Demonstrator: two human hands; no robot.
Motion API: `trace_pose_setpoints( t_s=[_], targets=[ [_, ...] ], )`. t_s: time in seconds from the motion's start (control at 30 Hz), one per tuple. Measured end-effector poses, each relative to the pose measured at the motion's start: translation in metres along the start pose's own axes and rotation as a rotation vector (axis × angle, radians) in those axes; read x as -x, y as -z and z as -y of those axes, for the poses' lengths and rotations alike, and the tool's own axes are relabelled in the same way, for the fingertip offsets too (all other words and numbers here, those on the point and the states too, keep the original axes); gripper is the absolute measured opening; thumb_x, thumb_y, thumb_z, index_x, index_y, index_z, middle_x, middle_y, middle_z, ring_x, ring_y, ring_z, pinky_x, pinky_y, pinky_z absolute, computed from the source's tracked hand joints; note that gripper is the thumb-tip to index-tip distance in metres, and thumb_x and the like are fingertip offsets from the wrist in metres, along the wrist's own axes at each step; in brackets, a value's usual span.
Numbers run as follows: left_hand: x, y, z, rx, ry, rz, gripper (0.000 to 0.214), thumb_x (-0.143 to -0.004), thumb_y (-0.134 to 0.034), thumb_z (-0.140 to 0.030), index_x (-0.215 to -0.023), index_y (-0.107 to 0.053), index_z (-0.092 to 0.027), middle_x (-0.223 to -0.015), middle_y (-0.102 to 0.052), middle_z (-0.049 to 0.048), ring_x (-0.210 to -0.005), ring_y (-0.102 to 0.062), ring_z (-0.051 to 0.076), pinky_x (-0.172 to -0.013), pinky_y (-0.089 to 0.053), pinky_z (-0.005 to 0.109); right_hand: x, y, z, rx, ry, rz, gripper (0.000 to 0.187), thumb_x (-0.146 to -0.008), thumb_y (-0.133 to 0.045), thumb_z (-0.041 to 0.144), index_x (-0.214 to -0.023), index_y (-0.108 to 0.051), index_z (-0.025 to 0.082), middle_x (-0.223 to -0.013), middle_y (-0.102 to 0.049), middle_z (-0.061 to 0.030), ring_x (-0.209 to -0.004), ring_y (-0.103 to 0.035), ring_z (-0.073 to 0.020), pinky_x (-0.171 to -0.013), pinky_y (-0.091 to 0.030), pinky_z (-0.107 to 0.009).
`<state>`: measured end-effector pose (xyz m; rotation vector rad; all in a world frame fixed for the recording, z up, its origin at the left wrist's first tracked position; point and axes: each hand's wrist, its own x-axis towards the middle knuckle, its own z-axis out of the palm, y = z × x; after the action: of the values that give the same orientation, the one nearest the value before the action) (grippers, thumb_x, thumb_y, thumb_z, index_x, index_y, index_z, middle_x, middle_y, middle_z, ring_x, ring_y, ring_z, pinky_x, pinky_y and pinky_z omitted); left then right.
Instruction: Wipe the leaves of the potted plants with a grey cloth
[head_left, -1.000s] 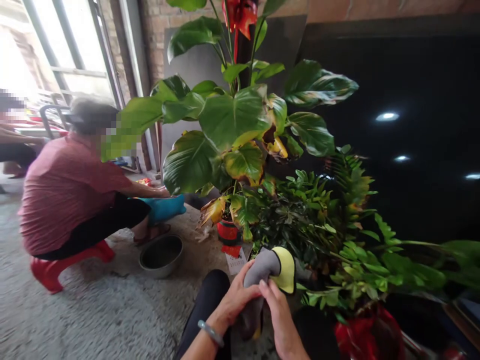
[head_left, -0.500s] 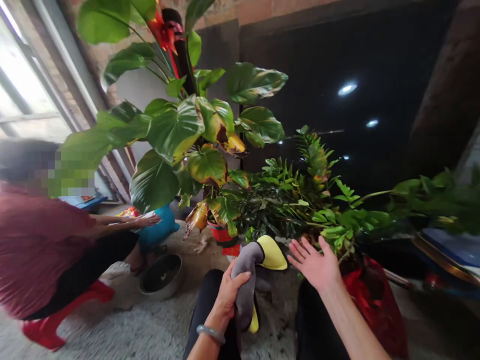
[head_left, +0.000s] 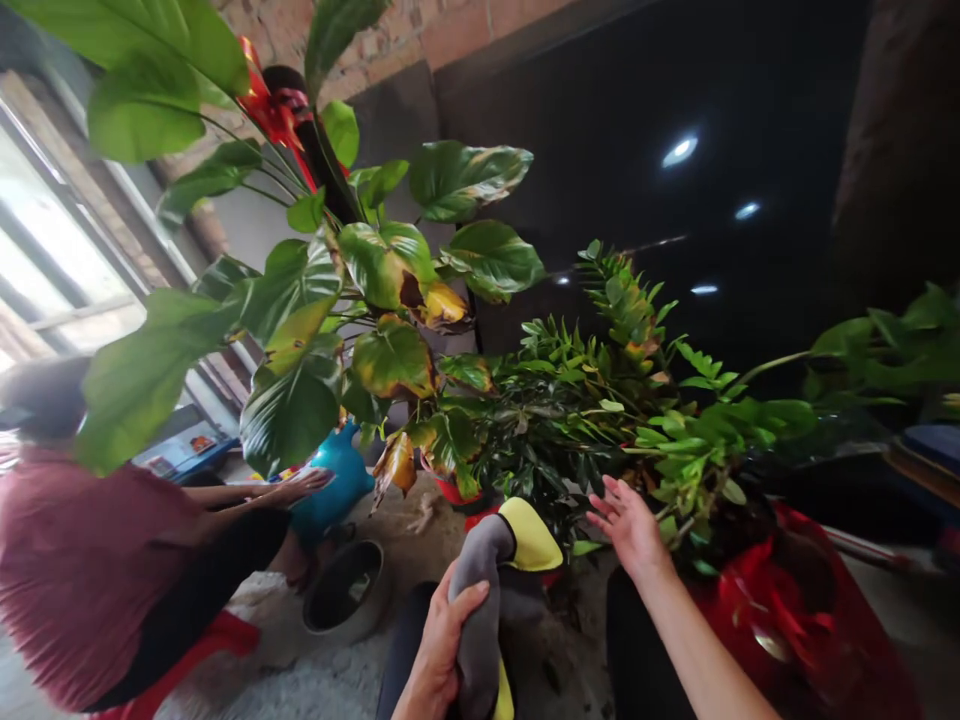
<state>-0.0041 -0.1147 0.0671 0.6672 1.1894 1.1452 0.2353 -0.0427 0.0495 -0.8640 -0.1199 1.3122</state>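
A grey and yellow cloth is bunched in my left hand, its yellow corner folded over at the top. Palm up and fingers apart, my right hand holds nothing. It is close to the lower leaves of a bushy green plant. Left of that stands a tall broad-leaved plant with some yellow and brown leaves, in a red pot mostly hidden by foliage.
At the left a person in a pinkish-red shirt sits on a red stool, hands by a blue watering can. A dark basin stands on the concrete floor. Red plastic wrapping lies at the right, before a dark glossy panel.
The view has turned, shifting the tall plant leftward and up. My left hand and the cloth appear lower. My right hand stays open, with its palm turned a little more sideways.
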Motion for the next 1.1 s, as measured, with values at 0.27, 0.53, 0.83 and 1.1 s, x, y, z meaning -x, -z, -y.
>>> trace_pose_setpoints(
  t_s=[0.27,0.53,0.83,1.1],
  targets=[
    [0.006,-0.001,-0.019,-0.052,-0.037,-0.049,0.067,-0.046,-0.081,-0.039,-0.107,-0.065,-0.019,-0.079,-0.072,0.0041,-0.078,-0.067,0.028,-0.069,-0.052,0.035,0.002,-0.005,-0.001,-0.008,0.033,0.18,0.031,-0.058,-0.073,0.044,-0.079,-0.07,0.022,-0.097,-0.072,-0.006,-0.092,-0.065,-0.0249,-0.077,-0.049,-0.036],
    [-0.016,-0.064,-0.074,0.026,-0.394,-0.042,0.065,-0.043,-0.083,-0.024,-0.104,-0.064,-0.017,-0.078,-0.072,0.0008,-0.066,-0.064,0.017,-0.059,-0.049,0.024,0.001,0.008,-0.013,0.05,-0.008,0.175,0.039,-0.054,-0.075,0.053,-0.077,-0.072,0.022,-0.092,-0.073,-0.0064,-0.1,-0.064,-0.03,-0.088,-0.046,-0.041],
    [-0.01,-0.079,-0.071,0.219,-0.08,-0.021,0.045,-0.047,-0.08,-0.02,-0.089,-0.062,-0.016,-0.06,-0.066,-0.0014,-0.047,-0.057,0.013,-0.05,-0.047,0.025,0.0,0.025,-0.002,0.09,-0.033,0.184,0.037,-0.057,-0.072,0.056,-0.076,-0.071,0.024,-0.09,-0.073,-0.0077,-0.105,-0.062,-0.0345,-0.095,-0.042,-0.049],
    [-0.029,-0.091,-0.056,-0.076,-0.269,0.061,0.048,-0.041,-0.076,-0.02,-0.087,-0.066,-0.014,-0.063,-0.065,-0.0018,-0.053,-0.053,0.012,-0.051,-0.04,0.022,0.001,0.021,-0.005,0.08,-0.059,0.186,0.041,-0.054,-0.074,0.055,-0.079,-0.072,0.023,-0.095,-0.074,-0.0086,-0.105,-0.062,-0.0346,-0.093,-0.044,-0.047]
  ],
)
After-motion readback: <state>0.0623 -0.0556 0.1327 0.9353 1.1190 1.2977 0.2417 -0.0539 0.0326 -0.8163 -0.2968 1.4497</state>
